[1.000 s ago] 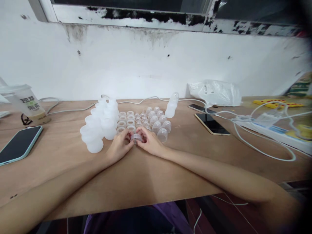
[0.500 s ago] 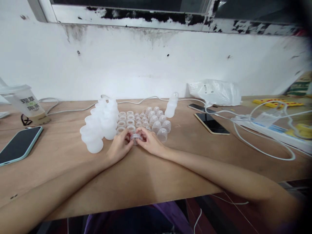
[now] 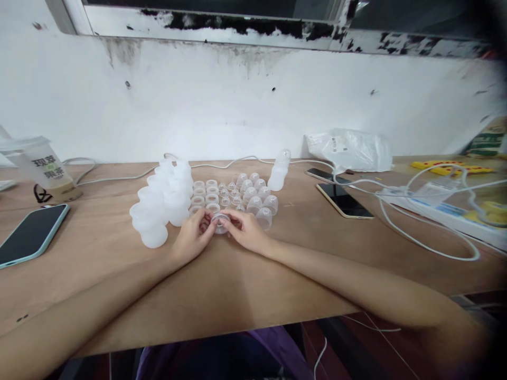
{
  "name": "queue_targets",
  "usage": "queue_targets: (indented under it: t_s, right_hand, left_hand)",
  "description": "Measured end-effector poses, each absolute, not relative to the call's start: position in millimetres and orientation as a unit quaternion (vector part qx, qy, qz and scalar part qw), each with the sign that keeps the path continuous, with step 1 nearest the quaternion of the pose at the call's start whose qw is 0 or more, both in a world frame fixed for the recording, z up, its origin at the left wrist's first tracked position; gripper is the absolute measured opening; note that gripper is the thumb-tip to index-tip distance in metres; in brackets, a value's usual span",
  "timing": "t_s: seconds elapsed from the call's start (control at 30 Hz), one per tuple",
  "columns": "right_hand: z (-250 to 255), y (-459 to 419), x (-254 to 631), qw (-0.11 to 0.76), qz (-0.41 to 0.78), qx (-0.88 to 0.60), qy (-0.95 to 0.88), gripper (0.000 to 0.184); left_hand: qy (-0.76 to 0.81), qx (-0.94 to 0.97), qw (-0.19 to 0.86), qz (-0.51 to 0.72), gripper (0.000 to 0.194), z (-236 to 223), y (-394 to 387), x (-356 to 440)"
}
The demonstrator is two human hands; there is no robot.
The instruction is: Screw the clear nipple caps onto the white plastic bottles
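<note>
Both hands hold a translucent baby bottle collar ring [image 3: 221, 224] low over the table. My left hand [image 3: 194, 232] pinches its left side, and my right hand [image 3: 247, 230] pinches its right side. A clear piece shows inside the ring, probably a teat, partly covered by the fingers. Just beyond my hands stand rows of white collar rings [image 3: 199, 191], small clear teats [image 3: 225, 201] and clear domed caps [image 3: 263, 216]. White baby bottle bodies [image 3: 154, 233] cluster on the left. An assembled baby bottle [image 3: 279, 171] stands upright behind the caps.
Phones [image 3: 34, 235] lie at the left and at the right [image 3: 344, 200]. A drink cup [image 3: 49, 169] stands far left. A plastic bag [image 3: 350, 150], white cables and a power strip [image 3: 443, 208] occupy the right. A wall closes off the back.
The collar ring has tilted, so its round opening now faces more toward me. My fingers have shifted slightly around it; the rest stays put.
</note>
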State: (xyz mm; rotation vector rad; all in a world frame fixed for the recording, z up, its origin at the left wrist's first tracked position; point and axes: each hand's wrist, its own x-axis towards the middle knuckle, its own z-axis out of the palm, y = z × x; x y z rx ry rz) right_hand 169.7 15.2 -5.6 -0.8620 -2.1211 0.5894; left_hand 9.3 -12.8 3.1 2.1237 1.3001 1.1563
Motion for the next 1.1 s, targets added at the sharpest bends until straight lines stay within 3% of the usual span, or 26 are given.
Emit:
queue_targets:
  t_s: [1.1]
  right_hand:
    - [-6.7, 12.1, 167.5, 0.375, 0.213, -0.356, -0.829, 0.027]
  left_hand:
    - [0.489, 0.772, 0.127, 0.385, 0.007, 1.0, -13.2, 9.1]
